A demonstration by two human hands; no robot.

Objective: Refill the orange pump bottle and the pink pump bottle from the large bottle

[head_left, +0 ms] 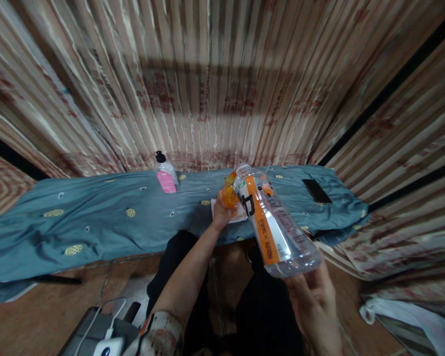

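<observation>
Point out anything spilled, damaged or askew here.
No spill or damage stands out. The clear bottle is aslant, held near its base by the right hand, which seems ordinary handling. The blue-green cloth is wrinkled.

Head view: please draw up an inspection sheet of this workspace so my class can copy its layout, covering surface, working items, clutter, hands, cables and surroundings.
Surface: teal cloth, creased, patterned.
Working items: clear bottle with an orange label, tilted, its neck beside an amber container; contact between them cannot be told. White sheet beneath.
Clutter: pump bottle upright; dark phone lying flat.
Hands: left hand holds the amber container; right hand holds the bottle near its base.
Cables: white cable plugged into a white device, lower left, off the cloth.
Surroundings: patterned curtains, black poles.
</observation>
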